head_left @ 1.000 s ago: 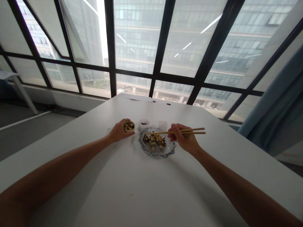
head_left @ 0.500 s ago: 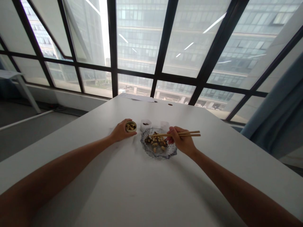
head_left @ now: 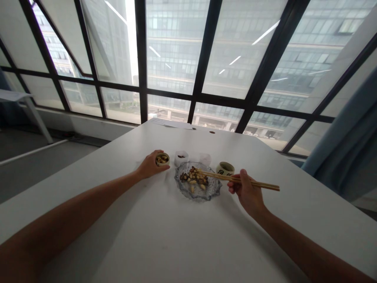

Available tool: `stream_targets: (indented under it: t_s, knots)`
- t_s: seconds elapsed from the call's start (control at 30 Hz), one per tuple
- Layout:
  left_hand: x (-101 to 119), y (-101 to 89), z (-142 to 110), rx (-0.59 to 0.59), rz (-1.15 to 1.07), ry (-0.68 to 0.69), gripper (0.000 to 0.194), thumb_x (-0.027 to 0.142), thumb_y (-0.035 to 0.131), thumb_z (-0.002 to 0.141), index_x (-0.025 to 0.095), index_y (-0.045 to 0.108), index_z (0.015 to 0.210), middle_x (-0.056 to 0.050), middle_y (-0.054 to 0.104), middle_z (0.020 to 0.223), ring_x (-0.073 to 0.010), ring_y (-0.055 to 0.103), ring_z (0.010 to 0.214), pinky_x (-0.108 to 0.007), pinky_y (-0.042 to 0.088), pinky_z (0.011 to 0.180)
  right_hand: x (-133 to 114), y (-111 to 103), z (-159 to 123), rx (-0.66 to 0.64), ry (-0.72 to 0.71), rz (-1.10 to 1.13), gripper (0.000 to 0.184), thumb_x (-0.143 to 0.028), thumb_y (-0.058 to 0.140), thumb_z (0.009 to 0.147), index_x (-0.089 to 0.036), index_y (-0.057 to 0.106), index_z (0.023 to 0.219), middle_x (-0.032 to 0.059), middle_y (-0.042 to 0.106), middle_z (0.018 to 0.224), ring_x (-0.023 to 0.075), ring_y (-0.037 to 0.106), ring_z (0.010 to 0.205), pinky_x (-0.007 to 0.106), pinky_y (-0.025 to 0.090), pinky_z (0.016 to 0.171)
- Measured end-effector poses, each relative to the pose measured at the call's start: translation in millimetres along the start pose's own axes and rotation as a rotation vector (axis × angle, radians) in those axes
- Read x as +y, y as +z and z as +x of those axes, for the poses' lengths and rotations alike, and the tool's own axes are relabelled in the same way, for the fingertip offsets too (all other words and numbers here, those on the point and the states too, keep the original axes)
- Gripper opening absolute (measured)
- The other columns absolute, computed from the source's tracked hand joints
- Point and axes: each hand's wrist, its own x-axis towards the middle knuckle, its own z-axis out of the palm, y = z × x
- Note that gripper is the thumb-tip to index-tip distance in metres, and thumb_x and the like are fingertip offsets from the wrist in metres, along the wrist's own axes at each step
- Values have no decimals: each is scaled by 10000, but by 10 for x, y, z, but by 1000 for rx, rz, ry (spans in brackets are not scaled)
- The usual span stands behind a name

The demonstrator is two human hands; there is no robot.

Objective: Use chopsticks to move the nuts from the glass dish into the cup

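Observation:
My left hand (head_left: 151, 164) is curled around a small round cup (head_left: 163, 159) that holds pale nuts. In my right hand (head_left: 246, 192) is a pair of wooden chopsticks (head_left: 262, 185), their tips over a clear glass plate (head_left: 214, 191) with a wavy rim. A mix of pale nuts (head_left: 193, 182) and darker pieces lies on that plate. Behind the plate stands a white translucent cup (head_left: 180, 158) with a few dark bits inside, and beside it a second translucent cup (head_left: 205, 158). A greenish cup (head_left: 225, 169) with dark lettering sits just beyond my right hand.
The white table (head_left: 165, 236) stretches toward the windows, with paper sheets (head_left: 171, 124) and a hole (head_left: 212, 132) at its far end. A blue curtain (head_left: 338, 125) hangs at the right. Another table (head_left: 14, 95) stands at the far left.
My right hand has moved right and nearer to me with the chopsticks, uncovering the lettered cup. The chopstick tips have shifted right over the nuts. My left hand stays on its cup.

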Motion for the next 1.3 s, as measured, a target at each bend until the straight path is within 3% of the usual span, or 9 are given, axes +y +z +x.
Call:
stream_targets:
  t_s: [0.3, 0.97, 1.3]
  knots:
    - [-6, -42, -12, -11, -4, -96, 743, 605, 775, 652, 198, 593, 1245, -103, 727, 1102, -292, 721, 1010, -419, 570, 944, 86, -7, -235, 5, -27, 1, 616, -784, 740, 695, -175, 659, 737, 65, 685, 558, 175, 615, 416, 290, 507, 394]
    - [-30, -32, 1, -10, -17, -107, 728, 618, 774, 648, 213, 611, 1231, -94, 732, 1082, -290, 728, 990, -405, 575, 920, 71, 7, -282, -98, -180, -226, 519, -702, 752, 756, -185, 707, 733, 70, 718, 616, 186, 651, 474, 304, 554, 443]
    - [-20, -39, 7, -28, -24, -125, 750, 625, 766, 648, 204, 589, 1243, -107, 727, 1105, -296, 723, 1012, -407, 573, 924, 103, -23, -258, -100, -159, -220, 522, -700, 739, 774, -180, 710, 742, 67, 722, 628, 176, 658, 486, 286, 548, 459]
